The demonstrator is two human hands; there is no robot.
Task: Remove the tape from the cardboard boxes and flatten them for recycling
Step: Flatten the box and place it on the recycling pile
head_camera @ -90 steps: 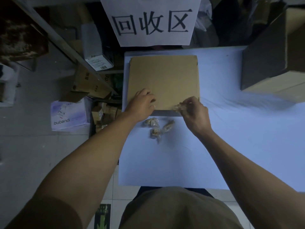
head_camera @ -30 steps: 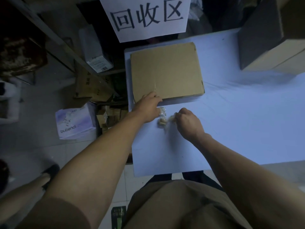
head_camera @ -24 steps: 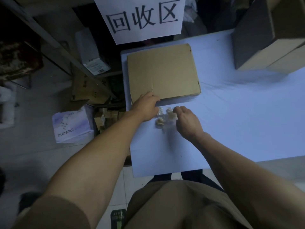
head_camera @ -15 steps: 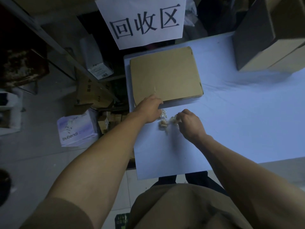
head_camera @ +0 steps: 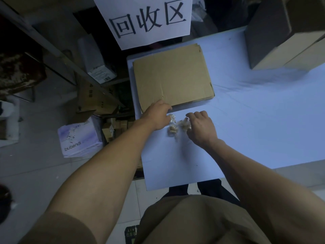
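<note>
Head view. Flattened cardboard boxes [head_camera: 173,78]: stacked flat at the far left corner of a white-covered table [head_camera: 255,124]. Tape wads [head_camera: 177,125]: crumpled cluster on the table, just in front of the stack, between both hands. Left hand [head_camera: 157,116]: fingers curled over the stack's near edge, beside the wads; grasp cannot be told. Right hand [head_camera: 200,127]: fingers curled down onto the wads, pinching 1. Upright cardboard box [head_camera: 284,32]: far right. Paper sign [head_camera: 146,18]: 3 characters, hanging behind the table.
</note>
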